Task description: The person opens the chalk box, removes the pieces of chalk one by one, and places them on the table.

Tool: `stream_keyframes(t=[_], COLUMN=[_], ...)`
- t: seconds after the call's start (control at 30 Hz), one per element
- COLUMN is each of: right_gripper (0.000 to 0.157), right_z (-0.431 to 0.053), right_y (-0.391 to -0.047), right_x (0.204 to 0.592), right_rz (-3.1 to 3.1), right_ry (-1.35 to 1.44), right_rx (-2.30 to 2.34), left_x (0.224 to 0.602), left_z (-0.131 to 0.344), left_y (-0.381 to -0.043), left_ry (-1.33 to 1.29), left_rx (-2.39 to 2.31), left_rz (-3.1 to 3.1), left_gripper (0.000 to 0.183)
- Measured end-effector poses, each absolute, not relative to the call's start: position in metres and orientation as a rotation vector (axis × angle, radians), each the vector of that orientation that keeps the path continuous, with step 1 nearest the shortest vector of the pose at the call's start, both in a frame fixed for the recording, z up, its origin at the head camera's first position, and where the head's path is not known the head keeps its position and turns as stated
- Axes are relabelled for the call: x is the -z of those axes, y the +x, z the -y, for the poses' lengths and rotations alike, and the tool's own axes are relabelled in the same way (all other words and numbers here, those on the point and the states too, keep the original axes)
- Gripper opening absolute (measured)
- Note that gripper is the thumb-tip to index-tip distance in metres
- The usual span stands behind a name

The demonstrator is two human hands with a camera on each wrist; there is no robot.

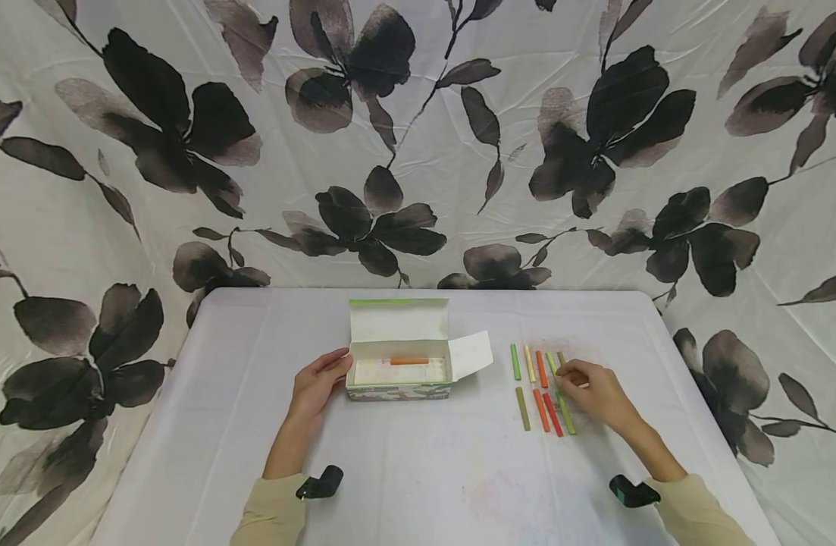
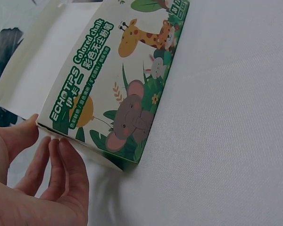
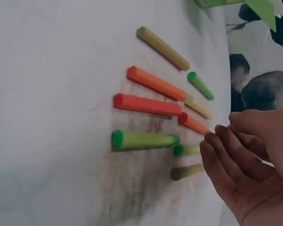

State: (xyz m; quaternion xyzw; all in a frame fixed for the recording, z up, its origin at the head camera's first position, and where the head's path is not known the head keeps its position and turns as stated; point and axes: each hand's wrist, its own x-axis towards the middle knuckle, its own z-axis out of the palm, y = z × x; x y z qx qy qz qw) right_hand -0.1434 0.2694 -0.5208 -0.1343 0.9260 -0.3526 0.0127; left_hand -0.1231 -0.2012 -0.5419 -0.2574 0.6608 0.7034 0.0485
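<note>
My left hand (image 1: 320,383) grips the left end of an open chalk box (image 2: 127,84), thumb at the top corner and fingers against the side flap. Inside the box lies an orange chalk stick (image 1: 409,361). My right hand (image 1: 591,388) hovers at the right of two rows of coloured chalk, fingers loosely bent. Nearest to its fingertips are an olive chalk (image 3: 186,172) and a light green chalk (image 3: 186,150), both partly hidden by the hand. A yellow-green chalk (image 3: 144,140) and a red chalk (image 3: 147,105) lie in the nearer row. No chalk shows between the right fingers.
The box's lid (image 1: 399,322) stands up at the back, and its right flap (image 1: 471,355) sticks out toward the chalk. Farther left in the rows are a green chalk (image 1: 516,362) and another olive chalk (image 1: 523,409). Faint chalk smudges mark the white cloth (image 1: 499,493).
</note>
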Motion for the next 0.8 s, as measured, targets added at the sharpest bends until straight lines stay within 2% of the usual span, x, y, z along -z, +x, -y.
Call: stream_keyframes(t=[0.8], right_gripper=[0.013], right_z=[-0.202], right_y=[-0.182], right_x=[0.470], right_rz=[-2.884], right_ry=[-0.554], right_rx=[1.408], left_x=[0.541], left_z=[0.201], left_y=[-0.124], left_ry=[-0.789], left_rx=[-2.146], left_rz=[-2.006], left_gripper=[0.047])
